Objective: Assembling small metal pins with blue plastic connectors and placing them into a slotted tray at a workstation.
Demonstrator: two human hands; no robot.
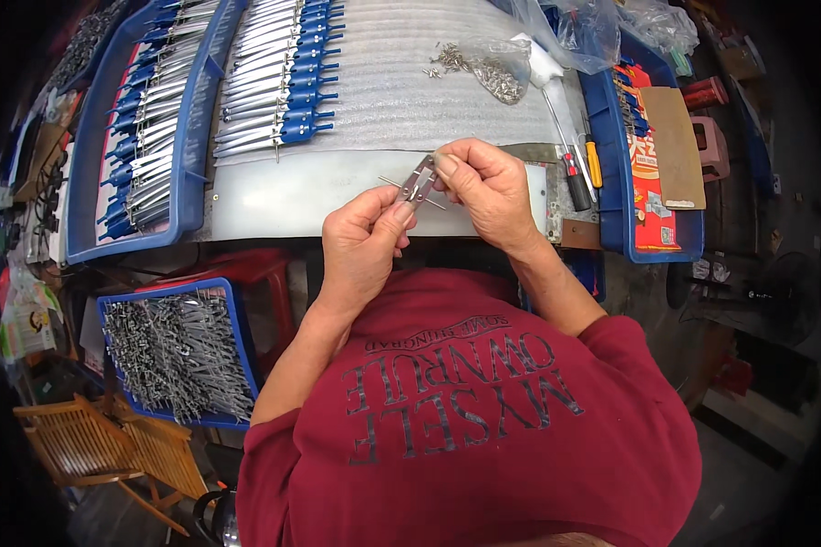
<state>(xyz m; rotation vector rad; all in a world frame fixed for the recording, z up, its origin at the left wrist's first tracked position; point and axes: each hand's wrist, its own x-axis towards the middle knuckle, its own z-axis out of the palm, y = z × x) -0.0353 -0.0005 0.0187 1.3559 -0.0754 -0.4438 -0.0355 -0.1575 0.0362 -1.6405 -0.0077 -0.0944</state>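
A small flat metal bracket with holes (414, 190) is held between both hands above the near edge of the white work board (274, 196). Thin metal rods cross it at a slant; whether they are fixed to it I cannot tell. My left hand (360, 239) pinches its lower end between thumb and fingers. At the upper end, my right hand (494, 193) closes thumb and forefinger on it, partly hiding that end. Beyond the hands lies a pile of small metal rivets or screws (500, 82), partly in a clear plastic bag, on a pale foam sheet (383, 91).
Metal parts with blue ends (301, 96) lie in a row on the foam, with more in a blue tray (187, 205) at left. Screwdrivers (575, 178) rest at right, beside a blue bin (616, 219) with cardboard. Lower left, a blue crate (244, 351) holds many grey metal parts.
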